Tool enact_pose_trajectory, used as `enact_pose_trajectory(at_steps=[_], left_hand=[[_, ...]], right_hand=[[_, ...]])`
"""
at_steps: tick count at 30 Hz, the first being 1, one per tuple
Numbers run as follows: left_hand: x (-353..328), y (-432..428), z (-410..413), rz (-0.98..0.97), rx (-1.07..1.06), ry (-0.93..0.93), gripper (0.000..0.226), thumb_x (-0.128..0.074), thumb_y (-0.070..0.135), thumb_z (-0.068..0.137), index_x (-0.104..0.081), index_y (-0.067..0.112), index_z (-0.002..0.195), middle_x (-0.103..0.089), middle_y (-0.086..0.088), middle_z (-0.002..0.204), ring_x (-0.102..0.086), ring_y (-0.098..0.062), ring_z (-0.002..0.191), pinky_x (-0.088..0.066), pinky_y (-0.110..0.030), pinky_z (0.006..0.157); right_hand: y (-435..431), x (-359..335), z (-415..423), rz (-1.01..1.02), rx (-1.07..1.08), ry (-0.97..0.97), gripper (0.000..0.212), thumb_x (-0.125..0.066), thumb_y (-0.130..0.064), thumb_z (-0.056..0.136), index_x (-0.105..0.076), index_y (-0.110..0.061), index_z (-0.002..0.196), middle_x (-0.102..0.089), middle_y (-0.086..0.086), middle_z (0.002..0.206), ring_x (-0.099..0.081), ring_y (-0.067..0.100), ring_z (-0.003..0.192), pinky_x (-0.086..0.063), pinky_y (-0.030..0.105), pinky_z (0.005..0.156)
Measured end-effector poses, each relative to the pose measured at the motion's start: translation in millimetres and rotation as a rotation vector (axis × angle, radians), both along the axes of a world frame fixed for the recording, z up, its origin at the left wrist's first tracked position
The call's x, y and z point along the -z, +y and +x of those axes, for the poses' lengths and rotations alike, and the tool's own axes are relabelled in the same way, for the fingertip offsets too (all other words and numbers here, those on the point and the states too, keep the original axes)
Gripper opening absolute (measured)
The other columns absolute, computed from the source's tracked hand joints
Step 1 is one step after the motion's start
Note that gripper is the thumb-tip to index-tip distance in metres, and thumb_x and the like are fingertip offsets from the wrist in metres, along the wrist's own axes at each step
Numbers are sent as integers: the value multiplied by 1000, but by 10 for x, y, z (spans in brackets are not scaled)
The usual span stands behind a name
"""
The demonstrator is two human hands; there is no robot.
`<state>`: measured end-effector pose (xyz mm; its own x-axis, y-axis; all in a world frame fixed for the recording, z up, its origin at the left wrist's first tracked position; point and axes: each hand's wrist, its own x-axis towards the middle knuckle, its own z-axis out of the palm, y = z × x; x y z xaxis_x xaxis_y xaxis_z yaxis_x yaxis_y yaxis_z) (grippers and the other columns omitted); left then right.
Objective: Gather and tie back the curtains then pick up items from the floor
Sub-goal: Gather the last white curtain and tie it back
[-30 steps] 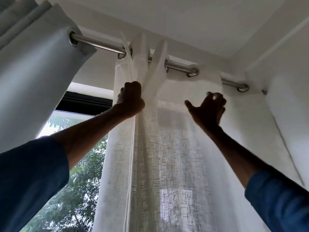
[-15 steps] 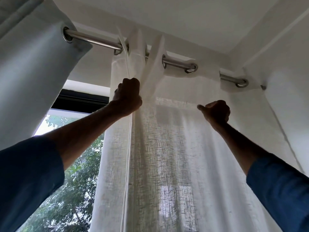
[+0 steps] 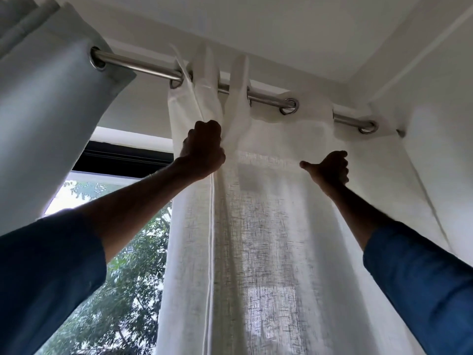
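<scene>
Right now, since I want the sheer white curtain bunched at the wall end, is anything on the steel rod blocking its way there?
Nothing visible does. From the left hand to the white wall, the steel rod carries only the sheer white curtain's own metal eyelets.

We note a sheer white slubbed-weave cloth curtain (image 3: 268,226), a smooth matt grey-blue cloth curtain (image 3: 38,111) at ten o'clock, and a satin-finish round metal rod (image 3: 143,67) with glossy eyelets (image 3: 289,106).
</scene>
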<state>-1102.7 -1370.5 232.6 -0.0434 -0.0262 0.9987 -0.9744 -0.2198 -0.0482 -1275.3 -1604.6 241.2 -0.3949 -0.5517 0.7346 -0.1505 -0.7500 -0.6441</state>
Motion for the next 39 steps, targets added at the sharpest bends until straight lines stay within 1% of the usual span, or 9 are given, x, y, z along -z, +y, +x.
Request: enact_pose_trajectory(at_steps=[6, 18, 22, 27, 30, 32, 34, 36, 39], left_hand=[[-71, -21, 43, 7, -4, -10, 14, -66, 3, 80, -63, 0, 93, -58, -15, 90, -63, -43, 96, -48, -35, 71], [-55, 193, 321, 5, 1, 0, 38, -65, 14, 79, -36, 15, 56, -41, -8, 63, -58, -45, 81, -39, -35, 64], [-57, 333, 475, -36, -35, -27, 33, -61, 16, 82, -37, 12, 59, -47, -19, 70, -60, -52, 81, -39, -36, 62], [42, 458, 547, -75, -30, -97, 22, -65, 18, 84, -64, 1, 97, -66, -26, 94, -65, -47, 91, -51, -38, 70], [172, 448, 513, -59, 25, -287, 45, -61, 5, 87, -44, 7, 129, -65, -18, 86, -65, -39, 74, -56, -45, 68], [257, 428, 474, -30, 14, -360, 49, -54, -3, 86, -41, 16, 129, -56, -7, 67, -58, -31, 58, -53, -41, 57], [297, 402, 454, 4, 9, -350, 46, -51, -6, 82, -50, 18, 120, -47, 1, 62, -53, -26, 55, -54, -42, 57], [319, 373, 444, 34, 32, -273, 41, -54, -5, 77, -60, 17, 111, -50, 2, 67, -54, -22, 60, -57, -41, 64], [384, 351, 414, 38, 109, -152, 40, -58, 2, 69, -69, 19, 103, -55, 8, 67, -54, -13, 60, -56, -31, 71]], right_hand=[[-68, 22, -85, -114, -15, -99, 10, -76, -11, 75, -73, -9, 84, -73, 13, 91, -72, 32, 95, -49, 27, 74], [1386, 15, 992, -488, -306, 59, 13, -75, -18, 72, -76, -6, 77, -76, 7, 76, -73, 21, 82, -56, 29, 74], [1902, 17, 1282, -628, -411, 115, 29, -69, -9, 70, -47, -3, 51, -37, -3, 45, -40, 9, 46, -37, 27, 51], [1808, 154, 1296, -546, -381, 71, 12, -76, -21, 75, -71, -16, 65, -70, -6, 65, -70, 11, 79, -52, 26, 72], [1691, 313, 1248, -467, -400, 27, 22, -77, -26, 76, -74, -20, 97, -77, -6, 85, -70, 11, 88, -51, 25, 81], [1640, 409, 1221, -439, -395, 31, 28, -75, -24, 77, -71, -20, 104, -74, -8, 80, -67, 8, 83, -46, 24, 78], [1571, 472, 1214, -424, -341, 35, 4, -67, -17, 76, -66, -20, 79, -61, -9, 60, -58, 11, 64, -40, 24, 67], [1538, 551, 1190, -426, -264, 28, 20, -61, -16, 74, -49, -18, 58, -44, -7, 52, -45, 18, 56, -35, 26, 62], [1488, 612, 1180, -419, -193, 46, 17, -60, -27, 83, -69, -15, 92, -69, 3, 96, -60, 26, 99, -35, 25, 82]])
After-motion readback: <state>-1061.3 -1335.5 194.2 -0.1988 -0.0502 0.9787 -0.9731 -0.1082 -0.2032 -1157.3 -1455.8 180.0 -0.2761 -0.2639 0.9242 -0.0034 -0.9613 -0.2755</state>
